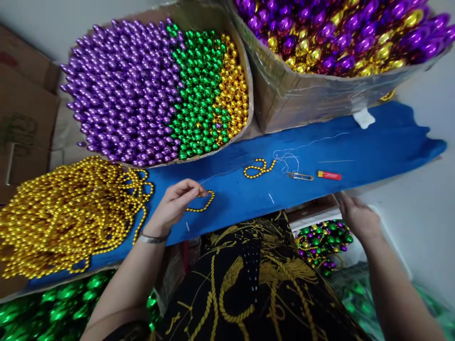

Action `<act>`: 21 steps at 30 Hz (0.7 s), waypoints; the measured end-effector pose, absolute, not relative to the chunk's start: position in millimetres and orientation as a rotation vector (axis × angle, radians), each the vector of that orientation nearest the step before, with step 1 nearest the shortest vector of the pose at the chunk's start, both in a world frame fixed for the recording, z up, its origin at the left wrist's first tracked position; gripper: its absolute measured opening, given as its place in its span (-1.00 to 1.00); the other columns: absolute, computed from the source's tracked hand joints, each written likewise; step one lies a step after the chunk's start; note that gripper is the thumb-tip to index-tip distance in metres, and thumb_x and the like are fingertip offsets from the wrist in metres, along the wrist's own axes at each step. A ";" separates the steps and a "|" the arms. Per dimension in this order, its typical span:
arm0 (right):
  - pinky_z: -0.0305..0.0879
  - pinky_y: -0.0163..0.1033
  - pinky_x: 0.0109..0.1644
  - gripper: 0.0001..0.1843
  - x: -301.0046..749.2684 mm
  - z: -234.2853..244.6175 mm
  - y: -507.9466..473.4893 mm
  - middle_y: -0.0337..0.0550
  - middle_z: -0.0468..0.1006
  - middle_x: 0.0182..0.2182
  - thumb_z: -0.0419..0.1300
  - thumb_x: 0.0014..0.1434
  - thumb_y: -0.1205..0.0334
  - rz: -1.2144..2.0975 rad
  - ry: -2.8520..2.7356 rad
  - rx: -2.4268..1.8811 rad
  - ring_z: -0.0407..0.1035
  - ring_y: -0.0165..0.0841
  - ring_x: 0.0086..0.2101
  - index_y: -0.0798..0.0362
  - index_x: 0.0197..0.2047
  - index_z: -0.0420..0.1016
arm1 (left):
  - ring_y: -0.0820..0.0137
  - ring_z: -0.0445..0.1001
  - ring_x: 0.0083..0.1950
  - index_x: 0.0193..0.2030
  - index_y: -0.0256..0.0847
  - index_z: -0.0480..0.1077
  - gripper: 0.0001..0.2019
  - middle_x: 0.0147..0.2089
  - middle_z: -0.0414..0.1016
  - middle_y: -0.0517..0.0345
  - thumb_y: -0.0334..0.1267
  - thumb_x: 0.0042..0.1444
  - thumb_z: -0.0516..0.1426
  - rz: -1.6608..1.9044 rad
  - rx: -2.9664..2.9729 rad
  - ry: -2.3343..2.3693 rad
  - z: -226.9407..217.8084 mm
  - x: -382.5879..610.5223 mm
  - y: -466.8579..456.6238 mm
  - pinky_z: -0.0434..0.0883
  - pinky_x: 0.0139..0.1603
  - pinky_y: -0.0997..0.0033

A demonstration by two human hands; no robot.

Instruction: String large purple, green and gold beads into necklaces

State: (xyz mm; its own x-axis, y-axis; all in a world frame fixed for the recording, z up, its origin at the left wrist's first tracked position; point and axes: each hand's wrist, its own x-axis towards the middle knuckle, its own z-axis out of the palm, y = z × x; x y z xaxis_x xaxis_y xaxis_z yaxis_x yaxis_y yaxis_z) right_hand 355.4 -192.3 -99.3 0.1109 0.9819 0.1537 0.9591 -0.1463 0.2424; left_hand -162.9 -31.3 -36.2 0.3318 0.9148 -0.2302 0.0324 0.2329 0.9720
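My left hand [181, 201] is closed in a pinch over the blue cloth. Its fingertips grip a short strand of gold beads [202, 208], which curls down onto the cloth. A thin white thread [227, 173] runs right from these fingers toward a second short gold bead strand [253, 176], lying loose near a tangle of thread. My right hand [359, 215] is at the front edge of the table, at right. Its fingers are blurred, and what they hold, if anything, cannot be made out. Just beyond it lie a red lighter [329, 175] and a small metal clipper [301, 176].
A box of purple, green and gold beads [250, 94] stands behind; another box [305, 94] with purple and gold beads is at back right. Gold bead strands [71, 213] are heaped at left. Below the blue cloth [384, 137] are mixed beads [325, 241] and green beads [60, 298].
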 end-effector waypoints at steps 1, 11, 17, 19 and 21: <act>-0.03 -0.20 -0.53 -0.60 345.5 -93.2 -179.4 -0.01 0.55 -0.44 -0.06 0.38 0.09 0.452 1.946 2.301 0.24 -0.35 -0.62 0.03 -0.16 0.60 | 0.41 0.50 -0.24 -0.30 -0.23 0.51 -0.78 -0.32 0.54 0.11 -0.09 0.12 0.29 0.785 1.187 1.051 -32.8 -158.9 -31.5 0.43 -0.13 0.45; 0.26 -0.10 0.12 -0.60 102.3 -58.5 -19.3 -0.19 0.60 -0.21 -0.12 0.45 0.08 -0.811 3.296 1.215 0.44 -0.35 -0.17 -0.05 0.01 0.52 | 0.46 0.38 -0.41 -0.32 -0.26 0.51 -0.69 -0.42 0.48 0.13 0.00 0.09 0.27 0.674 1.355 1.192 2.2 -165.2 -39.0 0.32 -0.39 0.50; 0.19 -0.15 0.00 -0.53 161.2 -80.5 27.8 -0.11 0.57 -0.32 -0.14 0.46 0.03 -0.551 3.273 1.189 0.40 -0.34 -0.27 0.06 -0.15 0.54 | 0.46 0.33 -0.39 -0.38 -0.25 0.52 -0.76 -0.45 0.44 0.23 -0.10 -0.05 0.33 0.630 1.370 1.635 -3.8 -243.3 -39.9 0.27 -0.35 0.50; 0.15 -0.13 0.03 -0.52 179.3 -78.0 38.2 -0.11 0.56 -0.33 -0.14 0.45 0.01 -0.412 3.220 1.178 0.38 -0.33 -0.27 0.05 -0.17 0.54 | 0.46 0.32 -0.38 -0.37 -0.25 0.53 -0.76 -0.45 0.43 0.24 -0.11 -0.07 0.33 0.590 1.374 1.654 -3.9 -249.4 -41.5 0.25 -0.35 0.50; 0.13 -0.14 0.03 -0.52 192.0 -75.8 46.2 -0.09 0.56 -0.29 -0.15 0.45 0.02 -0.325 3.137 1.234 0.37 -0.31 -0.24 0.03 -0.16 0.54 | 0.48 0.31 -0.40 -0.37 -0.26 0.52 -0.75 -0.46 0.44 0.25 -0.13 -0.14 0.34 0.666 1.304 1.673 0.8 -252.7 -42.5 0.24 -0.37 0.51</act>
